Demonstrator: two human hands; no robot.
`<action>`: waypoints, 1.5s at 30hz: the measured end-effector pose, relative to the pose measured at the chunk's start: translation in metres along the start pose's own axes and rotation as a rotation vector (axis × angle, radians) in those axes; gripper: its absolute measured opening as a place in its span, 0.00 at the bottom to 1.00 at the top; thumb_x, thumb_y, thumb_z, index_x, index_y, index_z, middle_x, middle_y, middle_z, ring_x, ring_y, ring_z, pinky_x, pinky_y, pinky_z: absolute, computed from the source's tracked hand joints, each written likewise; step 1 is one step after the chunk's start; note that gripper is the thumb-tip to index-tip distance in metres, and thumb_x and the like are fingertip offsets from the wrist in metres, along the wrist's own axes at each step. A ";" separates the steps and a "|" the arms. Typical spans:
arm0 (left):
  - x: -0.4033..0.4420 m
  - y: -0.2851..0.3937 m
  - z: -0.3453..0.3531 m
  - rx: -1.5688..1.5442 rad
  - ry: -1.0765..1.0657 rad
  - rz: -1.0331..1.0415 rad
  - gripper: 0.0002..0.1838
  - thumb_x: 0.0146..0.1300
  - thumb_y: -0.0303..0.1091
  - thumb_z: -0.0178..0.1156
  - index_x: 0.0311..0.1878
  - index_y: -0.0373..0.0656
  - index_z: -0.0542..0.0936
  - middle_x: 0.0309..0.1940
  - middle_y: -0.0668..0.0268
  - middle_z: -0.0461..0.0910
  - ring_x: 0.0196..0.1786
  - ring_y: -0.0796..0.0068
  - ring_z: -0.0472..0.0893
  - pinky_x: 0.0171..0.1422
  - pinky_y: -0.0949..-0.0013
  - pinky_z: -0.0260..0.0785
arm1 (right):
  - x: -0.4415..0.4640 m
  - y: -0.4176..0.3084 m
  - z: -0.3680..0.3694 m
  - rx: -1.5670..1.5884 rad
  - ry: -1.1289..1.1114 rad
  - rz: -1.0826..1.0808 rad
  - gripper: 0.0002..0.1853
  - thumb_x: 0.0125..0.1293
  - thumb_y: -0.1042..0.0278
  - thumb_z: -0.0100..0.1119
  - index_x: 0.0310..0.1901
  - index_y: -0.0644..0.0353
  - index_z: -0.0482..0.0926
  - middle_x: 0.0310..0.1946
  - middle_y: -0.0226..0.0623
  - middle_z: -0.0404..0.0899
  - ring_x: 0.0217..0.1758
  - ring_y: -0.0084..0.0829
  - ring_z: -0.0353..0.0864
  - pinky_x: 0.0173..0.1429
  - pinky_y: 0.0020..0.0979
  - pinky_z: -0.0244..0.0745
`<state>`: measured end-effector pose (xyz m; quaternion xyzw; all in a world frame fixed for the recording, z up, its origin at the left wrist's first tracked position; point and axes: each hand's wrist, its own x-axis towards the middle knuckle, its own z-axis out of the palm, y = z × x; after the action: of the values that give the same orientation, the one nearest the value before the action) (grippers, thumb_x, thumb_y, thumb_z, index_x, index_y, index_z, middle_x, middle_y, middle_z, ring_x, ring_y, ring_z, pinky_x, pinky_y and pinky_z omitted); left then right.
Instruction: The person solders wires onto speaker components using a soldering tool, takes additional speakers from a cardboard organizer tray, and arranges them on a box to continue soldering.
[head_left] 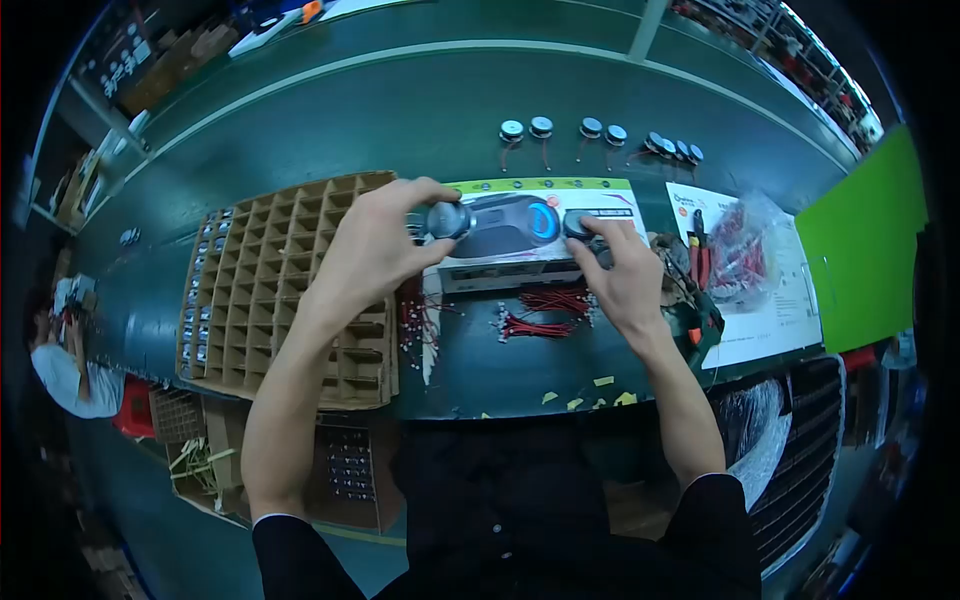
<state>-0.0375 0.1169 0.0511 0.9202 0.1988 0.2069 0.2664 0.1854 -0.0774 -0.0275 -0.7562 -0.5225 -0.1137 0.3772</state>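
Note:
My left hand (370, 240) grips a round speaker driver (449, 220) by its rim, between thumb and fingers, at the left end of a printed box (545, 274). At the box's right end, my right hand (627, 275) pinches a second, dark round speaker driver (576, 223). A portable speaker is pictured on the box top. Bundles of red and black wires with white connectors (535, 325) lie in front of the box. More loose wires (415, 320) lie to its left.
A cardboard divider tray (262, 262) stands at left, metal parts in its left column. Several speaker drivers with wires (591, 128) sit behind the box. At right are red-handled pliers (700, 255), a plastic bag of wires (740, 250), paper and a green panel (865, 245). A person (75, 365) is far left.

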 end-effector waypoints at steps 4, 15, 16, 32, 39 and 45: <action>0.061 0.023 0.037 0.231 -0.238 0.201 0.21 0.53 0.33 0.73 0.53 0.51 0.85 0.48 0.61 0.84 0.51 0.55 0.84 0.54 0.58 0.78 | -0.006 0.001 -0.010 0.013 -0.133 0.059 0.20 0.63 0.60 0.71 0.56 0.54 0.79 0.43 0.40 0.81 0.41 0.45 0.85 0.42 0.42 0.81; 0.032 -0.019 0.060 0.247 -0.205 0.224 0.49 0.50 0.52 0.77 0.75 0.51 0.67 0.60 0.55 0.73 0.60 0.50 0.76 0.65 0.54 0.71 | 0.034 0.038 -0.072 0.255 -0.560 0.252 0.26 0.68 0.50 0.68 0.47 0.68 0.71 0.40 0.55 0.79 0.47 0.50 0.79 0.53 0.43 0.73; 0.026 -0.026 0.067 0.295 -0.186 0.297 0.56 0.46 0.53 0.80 0.76 0.44 0.63 0.65 0.50 0.69 0.68 0.47 0.69 0.73 0.53 0.63 | 0.042 0.044 -0.070 0.224 -0.660 0.203 0.26 0.68 0.52 0.67 0.50 0.68 0.71 0.42 0.56 0.77 0.49 0.50 0.78 0.54 0.41 0.72; 0.022 -0.029 0.049 0.338 -0.017 -0.023 0.29 0.58 0.58 0.71 0.41 0.39 0.78 0.41 0.58 0.80 0.46 0.56 0.82 0.48 0.57 0.74 | 0.096 0.060 -0.054 -0.129 -0.870 -0.240 0.23 0.64 0.67 0.65 0.60 0.61 0.74 0.51 0.47 0.74 0.58 0.47 0.76 0.65 0.43 0.71; 0.039 -0.044 0.023 -0.174 -0.183 0.027 0.34 0.70 0.54 0.62 0.71 0.42 0.73 0.65 0.51 0.75 0.68 0.57 0.74 0.72 0.58 0.66 | 0.085 0.069 -0.048 -0.098 -0.888 -0.294 0.28 0.56 0.78 0.59 0.62 0.61 0.71 0.58 0.45 0.73 0.65 0.47 0.72 0.70 0.44 0.69; 0.037 -0.055 0.021 -0.073 -0.476 0.086 0.37 0.65 0.30 0.64 0.78 0.48 0.64 0.74 0.56 0.68 0.74 0.59 0.70 0.78 0.59 0.61 | 0.075 0.064 -0.044 0.055 -0.763 -0.252 0.33 0.56 0.77 0.55 0.67 0.62 0.69 0.65 0.48 0.66 0.72 0.48 0.67 0.78 0.42 0.63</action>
<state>-0.0104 0.1695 0.0138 0.9403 0.0835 0.0023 0.3298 0.2834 -0.0653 0.0161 -0.6636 -0.7165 0.1439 0.1595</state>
